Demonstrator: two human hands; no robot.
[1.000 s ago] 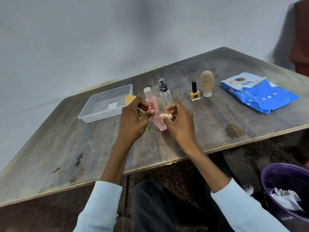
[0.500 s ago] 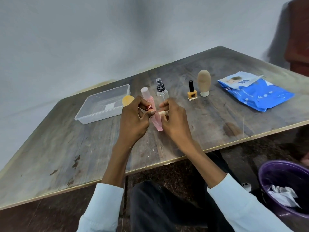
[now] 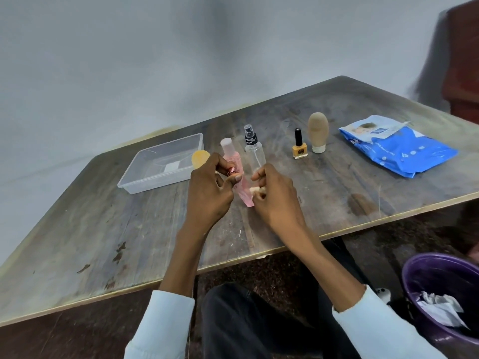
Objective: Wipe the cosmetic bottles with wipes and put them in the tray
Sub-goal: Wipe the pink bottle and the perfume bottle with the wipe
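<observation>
Head view: nearest me, my left hand (image 3: 207,189) pinches a small pink-capped item I can't identify; my right hand (image 3: 274,195) pinches a crumpled wipe (image 3: 255,190). Between them lies the slim, glossy pink bottle (image 3: 237,172), which I judge could roll. Beyond, the spray bottle (image 3: 253,149) stands upright, easily toppled by knuckles. Farther left sits the clear plastic tray (image 3: 160,174).

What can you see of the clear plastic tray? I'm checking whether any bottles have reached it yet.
The clear plastic tray is a shallow rectangular box of see-through plastic with a raised rim and no lid. It sits flat on the wooden table, left of the bottles and the hands. A small white label or patch shows at its bottom; no bottle is inside. A round yellow object overlaps its right end; whether it lies inside is unclear.
</observation>
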